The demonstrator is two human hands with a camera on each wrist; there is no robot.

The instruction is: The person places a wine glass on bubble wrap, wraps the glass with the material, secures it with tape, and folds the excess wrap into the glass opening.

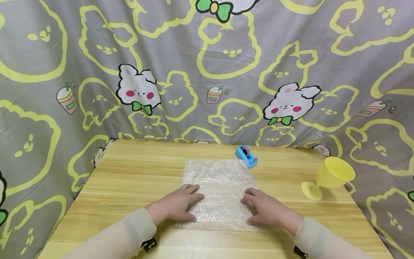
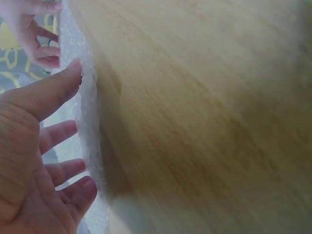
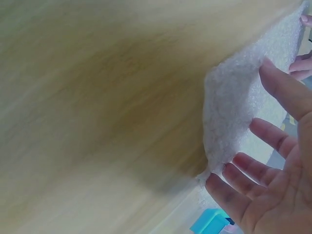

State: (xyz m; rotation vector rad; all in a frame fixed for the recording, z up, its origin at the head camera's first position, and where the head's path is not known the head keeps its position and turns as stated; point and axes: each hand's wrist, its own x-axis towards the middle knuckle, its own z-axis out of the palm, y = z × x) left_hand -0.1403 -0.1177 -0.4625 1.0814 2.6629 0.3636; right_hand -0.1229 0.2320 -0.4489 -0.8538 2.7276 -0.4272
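Bubble wrap (image 1: 223, 196) spread on the wooden table (image 1: 129, 172), a hand on either side.
From where I stand, the sheet lies in the middle of the near part of the table, its left edge met by the left hand (image 1: 181, 203) and its right by the right hand (image 1: 265, 207); both have fingers loosely spread at the plastic, and neither seems to grip it. Laying it out looks done, I'd judge, and little else: I can make out no fold across it, nothing wrapped in it, no tape stuck on it. The blue tape dispenser (image 1: 251, 162) sits right by the far right corner, perhaps touching, and the yellow goblet (image 1: 331, 176) stands well apart to the right, untouched.
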